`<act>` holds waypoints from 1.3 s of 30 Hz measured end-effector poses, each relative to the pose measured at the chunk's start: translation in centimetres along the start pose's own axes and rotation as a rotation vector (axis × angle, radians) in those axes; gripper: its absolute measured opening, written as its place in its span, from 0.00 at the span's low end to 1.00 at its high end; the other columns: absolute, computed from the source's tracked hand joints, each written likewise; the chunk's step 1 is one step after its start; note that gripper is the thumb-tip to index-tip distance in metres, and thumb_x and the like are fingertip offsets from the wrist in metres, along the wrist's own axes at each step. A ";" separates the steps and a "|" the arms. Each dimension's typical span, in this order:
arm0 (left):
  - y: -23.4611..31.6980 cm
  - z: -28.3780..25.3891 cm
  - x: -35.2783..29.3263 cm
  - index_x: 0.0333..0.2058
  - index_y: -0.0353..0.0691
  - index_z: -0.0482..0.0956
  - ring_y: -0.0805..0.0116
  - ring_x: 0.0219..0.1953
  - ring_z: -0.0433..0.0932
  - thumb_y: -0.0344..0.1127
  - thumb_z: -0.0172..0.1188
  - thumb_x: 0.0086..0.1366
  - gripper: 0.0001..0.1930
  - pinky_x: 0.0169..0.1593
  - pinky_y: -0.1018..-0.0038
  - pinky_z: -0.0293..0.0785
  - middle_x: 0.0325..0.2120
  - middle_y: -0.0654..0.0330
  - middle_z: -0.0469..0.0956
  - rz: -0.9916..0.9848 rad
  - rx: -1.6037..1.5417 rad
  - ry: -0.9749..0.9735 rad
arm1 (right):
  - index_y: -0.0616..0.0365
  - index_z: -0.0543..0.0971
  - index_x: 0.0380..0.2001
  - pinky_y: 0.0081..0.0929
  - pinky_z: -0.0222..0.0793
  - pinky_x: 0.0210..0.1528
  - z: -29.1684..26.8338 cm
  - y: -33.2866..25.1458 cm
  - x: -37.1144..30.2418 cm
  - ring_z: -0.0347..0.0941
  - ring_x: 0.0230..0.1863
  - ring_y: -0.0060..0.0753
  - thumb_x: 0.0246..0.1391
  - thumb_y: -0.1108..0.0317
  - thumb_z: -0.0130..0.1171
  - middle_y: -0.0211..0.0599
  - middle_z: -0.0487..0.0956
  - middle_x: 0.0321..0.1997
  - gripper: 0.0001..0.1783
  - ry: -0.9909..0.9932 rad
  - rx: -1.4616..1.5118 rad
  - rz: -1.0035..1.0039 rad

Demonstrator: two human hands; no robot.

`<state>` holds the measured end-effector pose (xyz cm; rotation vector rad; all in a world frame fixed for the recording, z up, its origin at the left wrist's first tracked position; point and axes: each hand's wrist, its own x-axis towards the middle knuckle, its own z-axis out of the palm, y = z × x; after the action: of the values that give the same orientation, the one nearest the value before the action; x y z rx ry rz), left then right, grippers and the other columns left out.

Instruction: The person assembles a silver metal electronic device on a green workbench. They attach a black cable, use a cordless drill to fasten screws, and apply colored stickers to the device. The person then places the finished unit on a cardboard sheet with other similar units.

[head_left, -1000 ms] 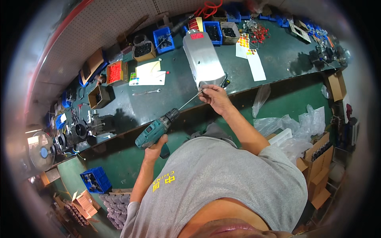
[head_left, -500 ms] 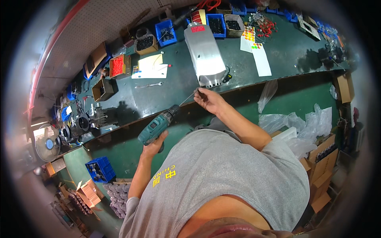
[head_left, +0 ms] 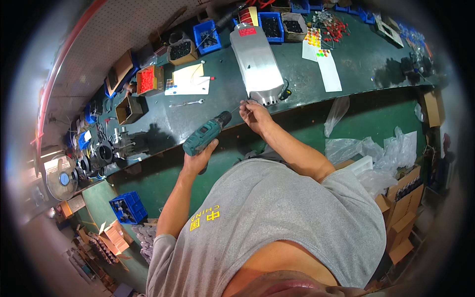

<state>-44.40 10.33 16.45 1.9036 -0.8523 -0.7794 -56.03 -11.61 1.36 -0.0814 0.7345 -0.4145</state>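
My left hand is wrapped round the grip of a green cordless drill. The drill slants up to the right over the bench's near edge, its long thin bit reaching toward the fingers of my right hand. Those fingers are pinched together by the bit's tip, at the near left corner of a silver metal housing. Whatever lies between the fingertips is too small to make out. The housing rests lengthwise on the bench, its slotted end toward me, with a short black cable at its near right corner.
On the green bench lie a wrench, paper sheets and a sticker sheet. Blue bins and a box of red parts stand farther back. Motor-like parts sit at left, plastic bags below right.
My left hand has brought the drill up and to the right, closer to the housing. My right hand has shifted slightly up and left, its fingers still pinched. The view has shifted a little.
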 end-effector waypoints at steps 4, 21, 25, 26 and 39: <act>0.8 -0.7 1.4 0.47 0.39 0.83 0.73 0.42 0.79 0.36 0.70 0.63 0.15 0.49 0.72 0.75 0.41 0.63 0.84 0.029 0.069 -0.052 | 0.62 0.77 0.43 0.30 0.82 0.40 -0.3 -0.1 -0.1 0.78 0.36 0.27 0.62 0.78 0.52 0.35 0.79 0.34 0.09 -0.051 0.008 0.002; 17.7 -0.2 16.5 0.46 0.46 0.83 0.50 0.44 0.82 0.49 0.70 0.55 0.22 0.51 0.60 0.77 0.40 0.49 0.84 0.077 0.867 -0.598 | 0.60 0.74 0.50 0.49 0.77 0.57 -6.0 -6.7 -1.9 0.72 0.51 0.39 0.56 0.54 0.70 0.41 0.74 0.48 0.26 -0.007 -0.140 0.027; 17.6 0.5 17.3 0.47 0.47 0.83 0.50 0.44 0.83 0.49 0.69 0.55 0.22 0.51 0.60 0.77 0.40 0.50 0.84 0.041 0.893 -0.602 | 0.59 0.75 0.46 0.46 0.79 0.55 -6.3 -6.7 -1.2 0.75 0.48 0.39 0.55 0.60 0.71 0.40 0.76 0.45 0.22 -0.002 -0.216 -0.015; 17.2 0.6 17.2 0.47 0.47 0.83 0.50 0.43 0.83 0.49 0.69 0.55 0.22 0.51 0.60 0.77 0.40 0.50 0.85 0.042 0.889 -0.589 | 0.59 0.75 0.45 0.46 0.79 0.55 -6.5 -6.6 -0.9 0.76 0.47 0.39 0.55 0.61 0.71 0.39 0.76 0.44 0.21 -0.010 -0.222 -0.021; 16.8 1.0 15.9 0.45 0.48 0.83 0.46 0.45 0.81 0.53 0.69 0.53 0.24 0.48 0.58 0.78 0.40 0.49 0.84 0.003 0.806 -0.473 | 0.59 0.72 0.52 0.46 0.78 0.55 -6.3 -7.9 -1.2 0.77 0.49 0.37 0.61 0.62 0.65 0.37 0.78 0.47 0.21 -0.046 -0.345 0.044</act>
<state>-40.37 -9.26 28.20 2.4351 -1.6467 -0.9975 -63.68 -17.89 -0.82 -0.3974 0.7550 -0.2398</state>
